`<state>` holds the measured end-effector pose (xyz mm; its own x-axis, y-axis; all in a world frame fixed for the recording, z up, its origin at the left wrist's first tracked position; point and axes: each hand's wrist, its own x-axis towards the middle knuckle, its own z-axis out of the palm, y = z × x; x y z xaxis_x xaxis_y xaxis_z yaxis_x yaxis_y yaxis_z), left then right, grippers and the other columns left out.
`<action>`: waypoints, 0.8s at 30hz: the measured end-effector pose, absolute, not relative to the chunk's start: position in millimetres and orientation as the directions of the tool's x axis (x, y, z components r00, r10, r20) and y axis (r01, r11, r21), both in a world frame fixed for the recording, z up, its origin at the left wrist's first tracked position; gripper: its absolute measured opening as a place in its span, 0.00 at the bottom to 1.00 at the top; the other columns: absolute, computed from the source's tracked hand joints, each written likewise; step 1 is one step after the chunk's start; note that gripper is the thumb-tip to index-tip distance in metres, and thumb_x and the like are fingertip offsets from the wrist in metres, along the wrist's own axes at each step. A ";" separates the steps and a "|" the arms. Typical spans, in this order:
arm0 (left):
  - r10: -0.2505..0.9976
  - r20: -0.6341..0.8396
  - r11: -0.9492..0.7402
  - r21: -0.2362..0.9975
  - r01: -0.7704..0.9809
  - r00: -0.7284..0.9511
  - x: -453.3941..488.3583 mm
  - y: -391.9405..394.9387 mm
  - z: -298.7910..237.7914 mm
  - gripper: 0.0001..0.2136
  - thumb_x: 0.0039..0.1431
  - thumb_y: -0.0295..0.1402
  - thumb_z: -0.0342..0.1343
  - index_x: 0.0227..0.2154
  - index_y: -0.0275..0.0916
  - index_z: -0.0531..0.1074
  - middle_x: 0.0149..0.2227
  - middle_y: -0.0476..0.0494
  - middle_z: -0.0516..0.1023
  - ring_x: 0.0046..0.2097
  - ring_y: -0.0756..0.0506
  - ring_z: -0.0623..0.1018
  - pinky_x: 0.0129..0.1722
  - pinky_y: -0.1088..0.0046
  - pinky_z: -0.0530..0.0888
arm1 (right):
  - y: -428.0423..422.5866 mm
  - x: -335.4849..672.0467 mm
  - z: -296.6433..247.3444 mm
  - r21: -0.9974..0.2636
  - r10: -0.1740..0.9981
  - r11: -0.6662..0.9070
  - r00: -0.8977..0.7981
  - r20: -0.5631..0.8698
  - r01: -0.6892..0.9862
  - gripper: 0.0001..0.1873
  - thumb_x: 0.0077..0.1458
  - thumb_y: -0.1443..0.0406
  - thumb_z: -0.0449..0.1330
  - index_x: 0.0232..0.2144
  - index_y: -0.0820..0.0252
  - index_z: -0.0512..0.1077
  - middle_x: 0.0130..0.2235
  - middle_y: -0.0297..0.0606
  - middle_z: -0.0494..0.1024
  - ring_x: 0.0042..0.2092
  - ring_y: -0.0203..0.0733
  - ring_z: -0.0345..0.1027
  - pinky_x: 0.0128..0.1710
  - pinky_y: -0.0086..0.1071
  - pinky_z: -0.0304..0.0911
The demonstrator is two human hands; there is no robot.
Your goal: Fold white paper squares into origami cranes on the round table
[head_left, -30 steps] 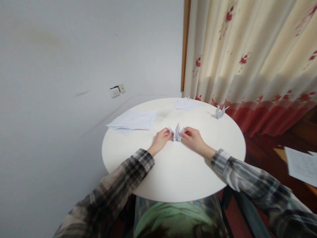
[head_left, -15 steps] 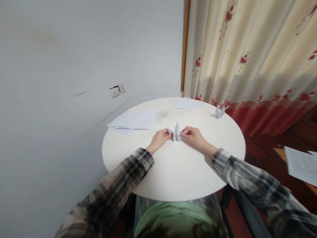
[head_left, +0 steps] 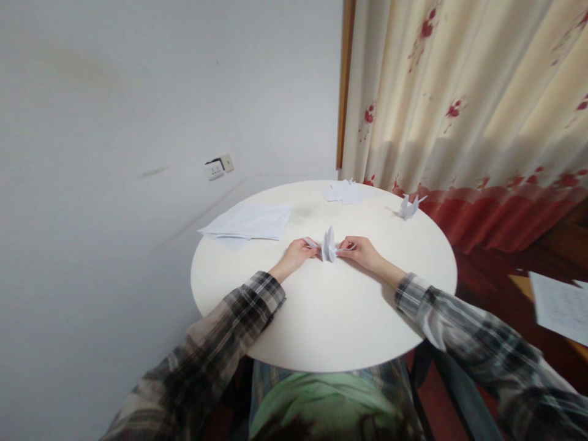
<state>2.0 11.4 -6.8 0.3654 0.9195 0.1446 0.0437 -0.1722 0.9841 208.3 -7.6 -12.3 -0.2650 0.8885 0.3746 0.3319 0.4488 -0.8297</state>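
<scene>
A white origami crane [head_left: 329,246] stands upright between my two hands, just above or on the round white table [head_left: 331,324]. One pointed end is pinched by my left hand [head_left: 297,253], fingers closed. At the opposite side, my right hand [head_left: 361,252] pinches the other pointed end, its fingers closed too. The crane's wings rise in the middle, close together. Another folded paper crane [head_left: 408,208] stands near the table's right rim.
A stack of white paper [head_left: 248,222] lies at the table's left. Smaller paper pieces [head_left: 345,192] lie at the far edge. A wall with a socket [head_left: 214,169] is at left, a curtain [head_left: 441,122] at right. Written sheets [head_left: 560,306] lie lower right.
The crane's two ends have been drawn outward and lower, each still pinched. My hands have stayed almost in place, and the view has shifted slightly.
</scene>
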 end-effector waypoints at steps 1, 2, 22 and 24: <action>0.917 0.144 -0.173 0.984 0.044 0.371 1.6 11.7 -6.9 0.08 0.41 0.31 0.60 0.23 0.32 0.68 0.21 0.48 0.74 0.25 0.51 0.74 0.28 0.76 0.69 | -7.7 208.5 -11.8 -0.824 0.888 0.451 -0.263 0.377 0.342 0.16 0.40 0.55 0.62 0.19 0.64 0.67 0.22 0.32 0.70 0.25 0.32 0.60 0.26 0.26 0.56; 0.916 0.143 -0.173 0.984 0.048 0.376 1.1 12.0 -7.3 0.08 0.41 0.31 0.60 0.23 0.32 0.68 0.21 0.48 0.74 0.25 0.51 0.74 0.28 0.77 0.68 | -7.8 208.8 -11.3 -0.818 0.887 0.455 -0.262 0.381 0.352 0.16 0.40 0.55 0.62 0.19 0.64 0.67 0.22 0.32 0.70 0.25 0.32 0.60 0.26 0.26 0.56; 0.907 0.144 -0.199 0.975 0.101 0.396 4.8 10.0 -10.9 0.07 0.43 0.33 0.59 0.23 0.33 0.71 0.24 0.46 0.76 0.27 0.50 0.75 0.31 0.74 0.71 | -10.9 200.2 -9.8 -0.828 0.908 0.419 -0.192 0.373 0.373 0.12 0.42 0.59 0.60 0.24 0.64 0.72 0.25 0.35 0.74 0.27 0.35 0.64 0.29 0.28 0.59; 0.916 0.119 -0.170 0.980 0.103 0.384 4.9 10.7 -11.1 0.08 0.43 0.33 0.59 0.24 0.32 0.72 0.23 0.46 0.76 0.26 0.50 0.74 0.29 0.75 0.71 | -10.7 200.4 -9.2 -0.821 0.910 0.414 -0.157 0.384 0.393 0.12 0.41 0.59 0.61 0.23 0.64 0.72 0.24 0.34 0.73 0.26 0.34 0.64 0.28 0.28 0.59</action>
<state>4.9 10.7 -11.1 0.3841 0.9157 0.1186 0.1027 -0.1700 0.9801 200.4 -10.7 -9.2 -0.1570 0.9100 0.3838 0.3934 0.4140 -0.8209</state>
